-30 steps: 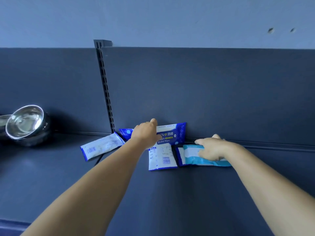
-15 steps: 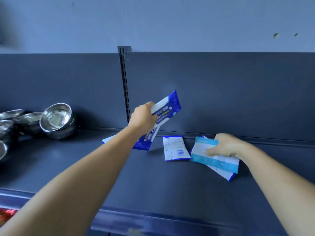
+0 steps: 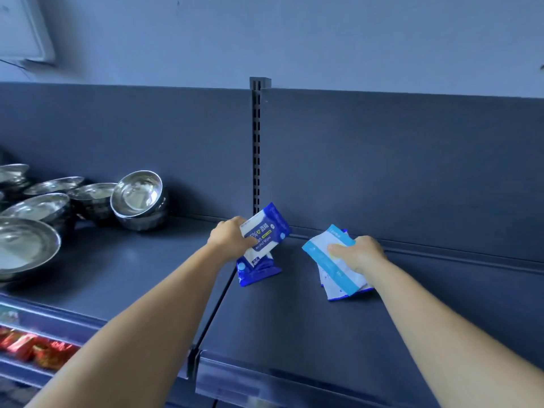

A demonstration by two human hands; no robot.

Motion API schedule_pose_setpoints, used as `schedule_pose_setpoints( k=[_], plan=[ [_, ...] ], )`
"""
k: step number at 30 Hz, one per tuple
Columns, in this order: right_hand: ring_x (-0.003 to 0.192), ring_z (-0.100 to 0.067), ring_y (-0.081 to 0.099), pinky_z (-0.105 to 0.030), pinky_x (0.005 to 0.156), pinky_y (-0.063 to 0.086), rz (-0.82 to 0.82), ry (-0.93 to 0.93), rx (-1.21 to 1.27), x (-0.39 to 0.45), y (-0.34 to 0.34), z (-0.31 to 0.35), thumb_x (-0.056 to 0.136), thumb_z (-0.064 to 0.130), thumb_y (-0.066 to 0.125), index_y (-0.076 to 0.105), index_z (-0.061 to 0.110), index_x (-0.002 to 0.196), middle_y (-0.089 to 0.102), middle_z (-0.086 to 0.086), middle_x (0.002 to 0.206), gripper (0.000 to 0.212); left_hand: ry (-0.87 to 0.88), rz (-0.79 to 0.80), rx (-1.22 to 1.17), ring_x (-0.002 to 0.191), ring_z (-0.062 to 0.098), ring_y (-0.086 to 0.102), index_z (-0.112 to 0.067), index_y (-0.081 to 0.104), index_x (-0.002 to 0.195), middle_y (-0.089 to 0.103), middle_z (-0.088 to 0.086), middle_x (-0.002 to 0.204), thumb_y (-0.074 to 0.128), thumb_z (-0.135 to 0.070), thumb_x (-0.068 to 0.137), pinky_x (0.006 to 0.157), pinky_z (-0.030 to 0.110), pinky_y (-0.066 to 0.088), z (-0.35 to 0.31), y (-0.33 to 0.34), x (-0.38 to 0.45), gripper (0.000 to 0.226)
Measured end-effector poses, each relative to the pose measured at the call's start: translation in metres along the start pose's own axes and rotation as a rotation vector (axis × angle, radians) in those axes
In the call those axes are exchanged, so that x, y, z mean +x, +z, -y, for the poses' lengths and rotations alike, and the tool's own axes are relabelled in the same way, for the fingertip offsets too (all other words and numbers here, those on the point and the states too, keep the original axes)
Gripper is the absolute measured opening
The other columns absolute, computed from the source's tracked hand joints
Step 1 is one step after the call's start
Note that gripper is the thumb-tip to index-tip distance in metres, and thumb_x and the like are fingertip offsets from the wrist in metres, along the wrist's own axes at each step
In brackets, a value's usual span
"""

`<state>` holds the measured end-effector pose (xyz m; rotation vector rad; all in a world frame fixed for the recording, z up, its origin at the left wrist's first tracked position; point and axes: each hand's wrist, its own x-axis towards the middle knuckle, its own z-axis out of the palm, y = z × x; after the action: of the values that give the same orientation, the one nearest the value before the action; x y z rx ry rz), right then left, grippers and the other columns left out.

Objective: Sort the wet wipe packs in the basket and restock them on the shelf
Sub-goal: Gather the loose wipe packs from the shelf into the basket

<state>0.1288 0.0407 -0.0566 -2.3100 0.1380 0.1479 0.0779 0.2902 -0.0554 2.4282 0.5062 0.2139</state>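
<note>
My left hand (image 3: 231, 238) grips a dark blue and white alcohol wipes pack (image 3: 269, 228), tilted, just above another dark blue pack (image 3: 259, 270) that lies on the shelf (image 3: 294, 313). My right hand (image 3: 357, 253) presses on a light blue and white wipe pack (image 3: 321, 254), which lies on top of one or two more white packs (image 3: 338, 293) on the shelf. The two piles sit apart, close to the dark back panel. No basket is in view.
Several stacked steel bowls (image 3: 137, 195) fill the shelf section at the left. A slotted upright (image 3: 256, 148) divides the back panel. A seam (image 3: 216, 307) runs across the shelf under my left arm. Red packets (image 3: 32, 348) lie on a lower shelf at bottom left.
My left hand brought the dark blue pack down from mid-air onto another blue pack. The white pack that lay alone in the middle is gone from there. My right hand's pile turned.
</note>
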Motion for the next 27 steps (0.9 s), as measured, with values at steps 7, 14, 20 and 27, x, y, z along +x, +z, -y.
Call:
schedule_pose_setpoints(
  k=[7,14,20,27],
  plan=[
    [0.081,-0.020,0.057,-0.026,0.055,0.037,0.047,-0.043,-0.297,0.002,0.018,0.018,0.076,0.051,0.065,0.056,0.013,0.101,0.060,-0.003,0.099,0.046,-0.050,0.173,0.324,0.137,0.025,0.030,-0.029,0.021,0.147,0.046,-0.001,0.140,0.056,-0.070,0.077,0.106,0.043,0.019,0.005,0.000,0.008,0.088],
    [0.085,-0.022,0.058,-0.028,0.062,0.039,0.053,-0.050,-0.365,0.003,0.018,0.021,0.071,0.055,0.064,0.055,0.016,0.094,0.056,0.000,0.089,0.046,-0.102,0.167,0.374,0.109,0.023,0.045,-0.019,0.047,0.110,0.051,0.002,0.120,0.065,-0.077,0.062,0.093,0.037,0.028,0.002,-0.005,0.012,0.078],
    [0.094,-0.022,0.052,-0.027,0.052,0.034,0.008,-0.089,-0.258,-0.008,0.020,0.020,0.071,0.047,0.071,0.051,0.017,0.102,0.056,-0.009,0.115,0.048,-0.086,0.202,0.085,0.078,0.016,0.059,-0.017,0.056,0.080,0.061,0.000,0.091,0.082,-0.049,0.063,0.065,0.026,0.046,-0.016,-0.004,-0.003,0.045],
    [0.080,-0.022,0.054,-0.027,0.051,0.033,-0.093,-0.078,-0.093,-0.038,0.010,0.011,0.075,0.038,0.073,0.050,0.013,0.111,0.057,-0.003,0.104,0.049,-0.051,0.170,-0.170,0.089,0.019,0.067,-0.017,0.045,0.104,0.065,0.000,0.102,0.087,-0.032,0.062,0.083,0.038,0.057,-0.037,0.006,-0.038,0.061]
  ],
)
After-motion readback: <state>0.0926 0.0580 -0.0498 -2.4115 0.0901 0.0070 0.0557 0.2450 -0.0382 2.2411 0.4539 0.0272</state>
